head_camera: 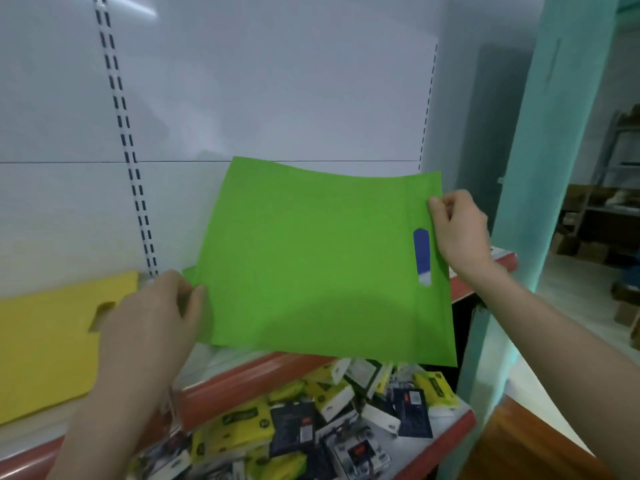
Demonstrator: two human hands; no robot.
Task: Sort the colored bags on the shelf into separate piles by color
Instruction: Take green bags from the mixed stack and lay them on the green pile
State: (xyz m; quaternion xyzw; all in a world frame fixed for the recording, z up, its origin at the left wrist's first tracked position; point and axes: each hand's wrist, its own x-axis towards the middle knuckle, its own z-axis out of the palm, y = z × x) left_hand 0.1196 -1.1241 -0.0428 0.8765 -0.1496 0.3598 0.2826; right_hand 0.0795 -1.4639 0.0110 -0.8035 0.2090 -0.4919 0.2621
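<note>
A flat green bag (311,261) is held up over the white shelf, its cut-out handle on the right side. My left hand (152,317) pinches its lower left corner. My right hand (457,230) pinches its right edge beside the handle hole, through which something blue (421,251) shows. A yellow bag (45,341) lies flat on the shelf at the far left, partly behind my left hand. Whatever lies under the green bag is hidden.
The shelf has a red front rail (242,379) and a white back panel with slotted uprights (131,168). Below, a lower shelf holds several yellow and dark packets (329,420). A teal pillar (540,188) stands close on the right.
</note>
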